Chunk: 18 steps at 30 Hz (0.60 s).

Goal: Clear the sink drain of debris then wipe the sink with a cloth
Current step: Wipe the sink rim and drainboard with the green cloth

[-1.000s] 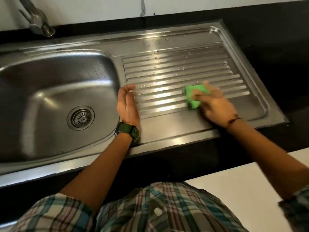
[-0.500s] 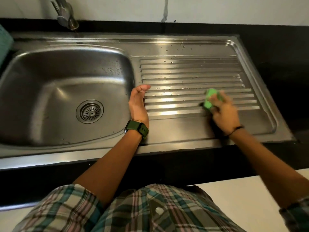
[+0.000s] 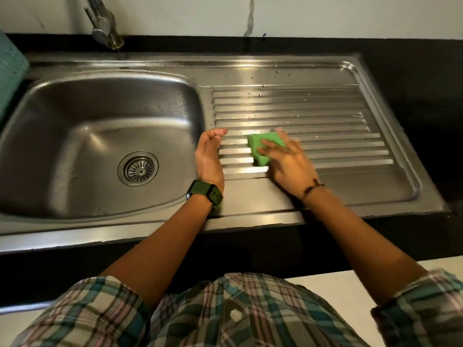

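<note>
On the drainboard [image 3: 325,108], right hand [image 3: 290,164] presses the green cloth [image 3: 259,149] flat — left hand [image 3: 209,156] rests open, empty, just beside.

sink: brushed stainless-steel basin [image 3: 75,136], smooth, softly glossy
drainboard: ribbed steel panel [image 3: 325,108] right of centre, shiny, beaded with droplets
cloth: bright green pad [image 3: 260,149], matt
counter: black slab [image 3: 426,71], dull
shirt: plaid woven fabric [image 3: 225,316]

Blurred by motion: right hand [image 3: 288,162], covering most of the green cloth [image 3: 258,152] so only its left part shows. Cut off by the top edge: faucet [image 3: 104,26]; cut off by the left edge: a teal object [image 3: 10,71] and the basin's [image 3: 82,136] left rim. Too small to tell: any debris in the drain strainer [image 3: 138,169].
</note>
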Each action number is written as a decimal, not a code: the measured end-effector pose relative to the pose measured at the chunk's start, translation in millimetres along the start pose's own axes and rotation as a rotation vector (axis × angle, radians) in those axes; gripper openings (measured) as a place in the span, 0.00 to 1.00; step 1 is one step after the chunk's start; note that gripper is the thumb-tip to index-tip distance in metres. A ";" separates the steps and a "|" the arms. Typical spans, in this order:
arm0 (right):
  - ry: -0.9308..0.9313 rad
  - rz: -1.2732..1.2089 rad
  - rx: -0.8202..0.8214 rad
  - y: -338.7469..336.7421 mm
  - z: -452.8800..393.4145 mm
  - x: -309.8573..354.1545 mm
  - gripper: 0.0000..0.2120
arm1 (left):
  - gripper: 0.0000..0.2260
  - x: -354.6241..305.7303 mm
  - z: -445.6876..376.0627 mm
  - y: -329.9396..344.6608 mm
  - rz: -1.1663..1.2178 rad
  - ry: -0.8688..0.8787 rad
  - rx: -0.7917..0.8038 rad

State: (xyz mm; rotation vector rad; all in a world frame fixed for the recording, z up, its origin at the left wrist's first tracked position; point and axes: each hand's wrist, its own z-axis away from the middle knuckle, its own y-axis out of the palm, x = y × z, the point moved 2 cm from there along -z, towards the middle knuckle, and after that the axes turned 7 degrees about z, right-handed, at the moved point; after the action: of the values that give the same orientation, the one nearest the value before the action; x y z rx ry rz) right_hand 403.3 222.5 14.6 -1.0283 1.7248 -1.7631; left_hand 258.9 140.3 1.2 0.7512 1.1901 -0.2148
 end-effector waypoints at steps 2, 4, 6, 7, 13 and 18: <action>0.188 0.028 -0.001 -11.3 21.9 -58.4 0.23 | 0.13 2.2 -1.4 -0.4 -0.029 -0.017 -0.022; 0.411 0.093 0.005 -27.7 42.0 -122.2 0.25 | 0.14 2.8 -3.1 -0.2 -0.049 -0.028 -0.030; 0.584 0.144 0.027 -45.2 55.3 -170.2 0.26 | 0.13 3.2 -0.8 -0.4 -0.052 -0.012 -0.005; 0.620 0.158 0.039 -49.9 57.9 -182.8 0.26 | 0.12 3.0 0.9 -0.5 -0.051 0.002 0.006; 0.690 0.036 -0.060 -35.7 38.8 -155.7 0.21 | 0.09 2.2 0.1 -1.4 0.018 0.030 0.055; 0.421 -0.010 -0.083 -16.2 19.7 -72.2 0.26 | 0.10 0.6 -0.2 1.1 0.037 -0.021 0.039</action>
State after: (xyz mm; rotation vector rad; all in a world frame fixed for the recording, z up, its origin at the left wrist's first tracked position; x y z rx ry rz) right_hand 465.5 267.2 15.6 -0.7318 2.0571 -2.0382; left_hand 259.5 141.3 1.1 0.8034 1.1543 -0.2150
